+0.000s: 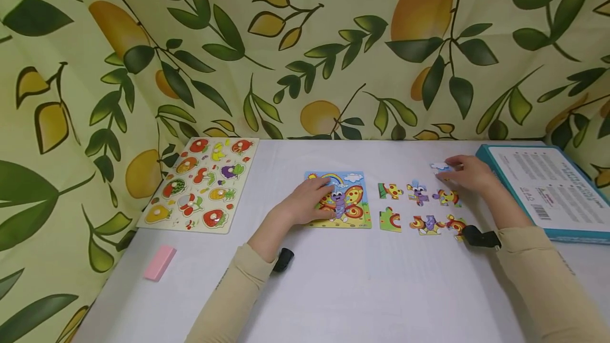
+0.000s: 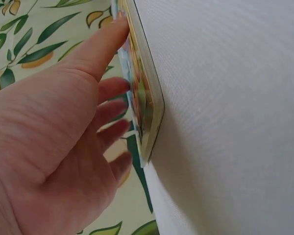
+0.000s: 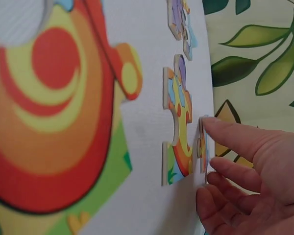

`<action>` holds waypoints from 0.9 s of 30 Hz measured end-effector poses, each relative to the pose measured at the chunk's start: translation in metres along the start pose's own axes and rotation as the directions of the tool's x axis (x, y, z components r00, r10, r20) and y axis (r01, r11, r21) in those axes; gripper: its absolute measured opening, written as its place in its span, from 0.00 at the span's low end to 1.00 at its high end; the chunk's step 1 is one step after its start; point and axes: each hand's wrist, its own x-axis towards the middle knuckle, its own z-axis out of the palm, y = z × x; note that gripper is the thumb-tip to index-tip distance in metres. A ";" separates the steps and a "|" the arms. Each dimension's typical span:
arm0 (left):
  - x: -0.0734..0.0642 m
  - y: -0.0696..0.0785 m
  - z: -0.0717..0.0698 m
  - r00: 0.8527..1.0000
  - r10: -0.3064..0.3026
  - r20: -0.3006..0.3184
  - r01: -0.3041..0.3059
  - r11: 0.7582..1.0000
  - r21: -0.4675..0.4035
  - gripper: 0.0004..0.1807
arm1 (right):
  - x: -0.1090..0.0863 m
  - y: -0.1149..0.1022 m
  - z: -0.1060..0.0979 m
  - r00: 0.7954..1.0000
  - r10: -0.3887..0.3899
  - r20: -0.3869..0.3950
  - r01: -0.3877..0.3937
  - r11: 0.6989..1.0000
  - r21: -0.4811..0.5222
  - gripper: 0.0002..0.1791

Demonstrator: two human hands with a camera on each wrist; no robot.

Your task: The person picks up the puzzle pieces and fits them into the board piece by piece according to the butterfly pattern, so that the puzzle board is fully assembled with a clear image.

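Note:
My left hand rests over the left side of a square butterfly puzzle board, fingers relaxed; its thumb touches the board in the left wrist view. The board shows a rainbow, a cloud and a purple butterfly. At the far right, my right hand pinches a blue-and-white cloud jigsaw piece between thumb and fingers. Between the hands lie several loose jigsaw pieces, among them a purple face piece, an orange wing piece and a green-and-red piece.
A fruit peg puzzle lies at the left, with a pink block in front of it. A teal-edged box with printed text lies to the right, beside the right forearm. Behind the table hangs a leaf-patterned curtain.

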 end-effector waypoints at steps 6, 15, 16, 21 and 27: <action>0.000 0.000 0.000 1.000 -0.002 0.016 0.002 0.999 -0.052 0.39 | 0.003 0.002 0.003 0.999 0.026 -0.036 -0.025 0.999 0.035 0.40; -0.001 0.001 -0.001 1.000 0.007 0.023 -0.007 0.999 -0.034 0.39 | 0.003 -0.016 0.017 0.990 0.045 -0.135 -0.015 0.977 0.215 0.33; -0.001 0.001 -0.002 1.000 0.010 0.026 -0.009 1.000 -0.027 0.39 | 0.002 -0.022 0.020 0.990 0.040 -0.134 -0.006 0.970 0.243 0.32; -0.001 0.003 -0.003 0.999 0.016 0.040 -0.016 1.000 0.001 0.37 | -0.002 -0.058 0.036 0.997 -0.009 -0.073 0.034 0.939 0.342 0.30; 0.000 0.006 -0.003 0.999 -0.002 0.053 0.002 1.000 0.017 0.36 | 0.000 -0.094 0.064 0.998 -0.049 0.039 0.029 0.916 0.401 0.28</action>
